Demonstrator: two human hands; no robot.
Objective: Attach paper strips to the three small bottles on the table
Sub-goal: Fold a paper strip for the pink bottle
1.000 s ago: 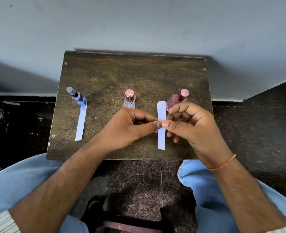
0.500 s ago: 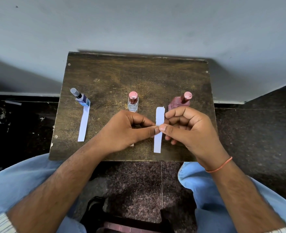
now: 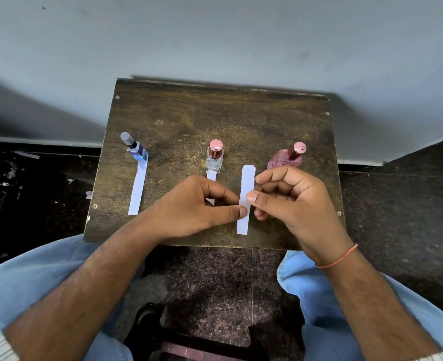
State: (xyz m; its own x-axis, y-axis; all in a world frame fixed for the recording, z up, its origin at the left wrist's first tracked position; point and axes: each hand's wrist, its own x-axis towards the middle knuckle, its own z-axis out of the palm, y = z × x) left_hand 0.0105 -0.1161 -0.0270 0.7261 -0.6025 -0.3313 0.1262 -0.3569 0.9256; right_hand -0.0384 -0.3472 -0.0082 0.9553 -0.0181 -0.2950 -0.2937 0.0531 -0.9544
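Three small bottles stand in a row on a dark wooden table [image 3: 215,113]. The blue bottle [image 3: 137,150] at the left has a white strip [image 3: 137,190] running from its base toward me. From under the clear bottle [image 3: 214,160] in the middle a second strip [image 3: 211,176] comes out and disappears beneath my left hand [image 3: 197,207]. The pink bottle [image 3: 286,157] stands at the right. Both my left hand and my right hand [image 3: 290,199] pinch a third white strip [image 3: 245,199], held upright just left of the pink bottle and apart from it.
The table is small and stands against a grey wall [image 3: 215,35]. My knees in light blue trousers [image 3: 32,282] flank its near edge. A dark object [image 3: 194,334] lies on the speckled floor between my legs. Paper scraps [image 3: 9,175] dot the floor at the left.
The held strip has tilted and shifted slightly, with my fingers adjusting their pinch on it. The bottles and the other two strips stay put.
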